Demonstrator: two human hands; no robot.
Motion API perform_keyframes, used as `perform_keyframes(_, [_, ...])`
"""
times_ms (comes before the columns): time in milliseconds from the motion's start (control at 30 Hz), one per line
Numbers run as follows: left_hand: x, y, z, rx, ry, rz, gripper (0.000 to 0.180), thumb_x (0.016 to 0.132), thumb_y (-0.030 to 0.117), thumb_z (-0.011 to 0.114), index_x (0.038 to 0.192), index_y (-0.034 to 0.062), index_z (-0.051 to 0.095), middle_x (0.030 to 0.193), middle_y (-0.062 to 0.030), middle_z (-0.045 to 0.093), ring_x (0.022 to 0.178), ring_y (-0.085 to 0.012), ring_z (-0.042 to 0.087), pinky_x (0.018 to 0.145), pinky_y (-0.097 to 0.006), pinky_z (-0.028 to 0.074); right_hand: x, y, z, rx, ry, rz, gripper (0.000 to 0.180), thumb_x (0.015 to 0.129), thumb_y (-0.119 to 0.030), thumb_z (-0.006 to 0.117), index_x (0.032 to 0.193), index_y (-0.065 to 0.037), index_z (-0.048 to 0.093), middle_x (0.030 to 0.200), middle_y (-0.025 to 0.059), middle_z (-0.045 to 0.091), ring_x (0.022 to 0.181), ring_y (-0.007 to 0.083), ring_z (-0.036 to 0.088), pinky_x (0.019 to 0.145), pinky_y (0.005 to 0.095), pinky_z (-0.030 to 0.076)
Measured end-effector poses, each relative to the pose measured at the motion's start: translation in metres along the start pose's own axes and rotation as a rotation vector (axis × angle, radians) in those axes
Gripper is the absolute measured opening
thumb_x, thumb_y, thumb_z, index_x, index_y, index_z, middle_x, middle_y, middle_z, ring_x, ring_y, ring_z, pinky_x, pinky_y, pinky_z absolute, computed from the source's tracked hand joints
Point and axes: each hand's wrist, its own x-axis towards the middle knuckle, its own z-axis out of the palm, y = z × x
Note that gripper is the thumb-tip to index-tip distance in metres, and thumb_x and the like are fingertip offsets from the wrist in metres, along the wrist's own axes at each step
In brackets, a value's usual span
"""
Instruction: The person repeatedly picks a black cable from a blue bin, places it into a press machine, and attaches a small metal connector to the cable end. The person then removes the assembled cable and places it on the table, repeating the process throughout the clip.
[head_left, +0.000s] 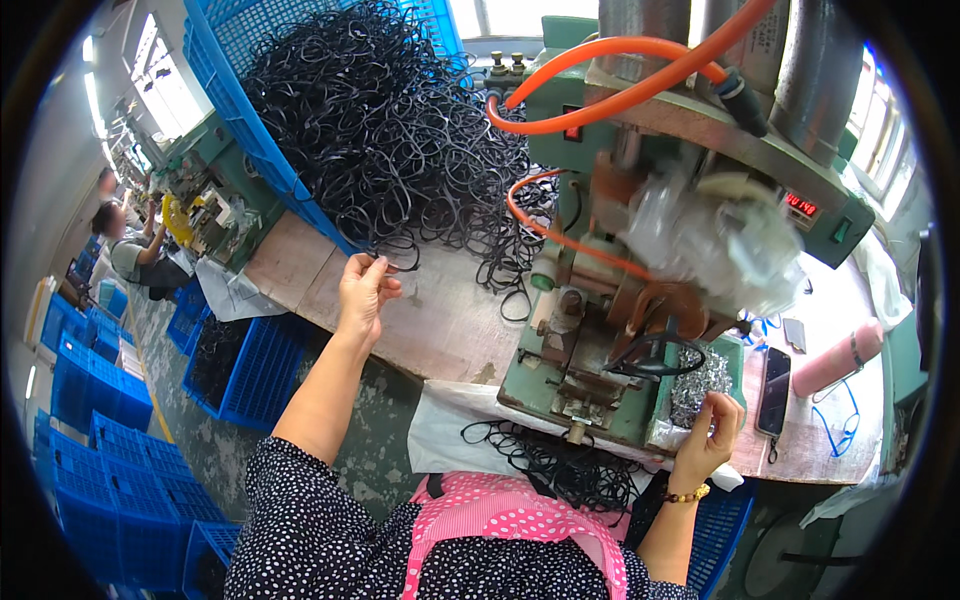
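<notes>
My left hand [362, 300] is pinched at the near edge of a large heap of thin black cord loops [370, 130]. One black loop [408, 258] runs out from its fingertips. By the front right of the green press machine [545, 390], my right hand [708, 440] has thumb and fingertips brought together beside a green tray [738, 375] of small shiny metal pieces [698, 390]. Whatever those fingers hold is too small to see. A dark loop [655, 355] lies across the machine's front, next to the tray. More black loops [570, 465] hang below the table edge before me.
A blue crate [235, 110] tips its loops onto the worktop [420, 320]. Orange hoses [600, 50] arch over the press. Right of it lie a phone [774, 390] and a pink bottle [838, 358]. Blue crates [130, 470] stand on the floor at left; people sit beyond.
</notes>
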Motion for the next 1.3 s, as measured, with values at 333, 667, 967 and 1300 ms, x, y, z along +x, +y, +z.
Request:
perform_keyframes(333, [-0.088,0.054,0.049,-0.142,-0.296,0.108,0.018,0.108,0.023,0.05,0.119,0.0091,0.053,0.081,-0.0046,0.059,0.066,-0.0102,0.059,0.055,-0.024,0.051,0.015,-0.047,0.009,0.3,0.014,0.227,0.018,0.089,0.01,0.063,0.103,0.0,0.065,0.102,0.0084,0.066,0.097,0.0197,0.062,0.093,0.0306,0.047])
perform_keyframes(667, [-0.145,0.079,0.146,-0.186,-0.562,0.431,0.02,0.104,0.009,0.059,0.122,-0.0003,0.059,0.114,-0.0107,0.069,0.088,-0.0133,0.067,0.072,-0.025,0.051,0.028,-0.13,0.058,0.711,-0.325,0.306,0.035,0.089,0.009,0.065,0.122,0.001,0.054,0.113,0.0086,0.061,0.102,0.0141,0.059,0.094,0.0275,0.047])
perform_keyframes(967, [-0.153,0.072,0.147,-0.234,-0.553,0.425,0.016,0.104,0.006,0.054,0.117,-0.0011,0.059,0.111,-0.0099,0.069,0.086,-0.015,0.066,0.074,-0.027,0.052,0.027,-0.134,0.065,0.842,-0.352,0.381,0.048,0.089,0.009,0.067,0.131,0.002,0.046,0.109,0.0071,0.063,0.103,0.0135,0.059,0.094,0.028,0.048])
perform_keyframes(1300, [-0.175,0.046,0.164,0.247,-0.847,0.617,0.016,0.093,-0.003,0.062,0.109,-0.0012,0.066,0.091,-0.0139,0.065,0.077,-0.0269,0.065,0.069,-0.033,0.05,0.033,-0.108,0.034,0.692,-0.253,0.314,0.034,0.094,0.007,0.062,0.126,0.003,0.055,0.111,0.0102,0.066,0.105,0.0155,0.063,0.097,0.0291,0.048])
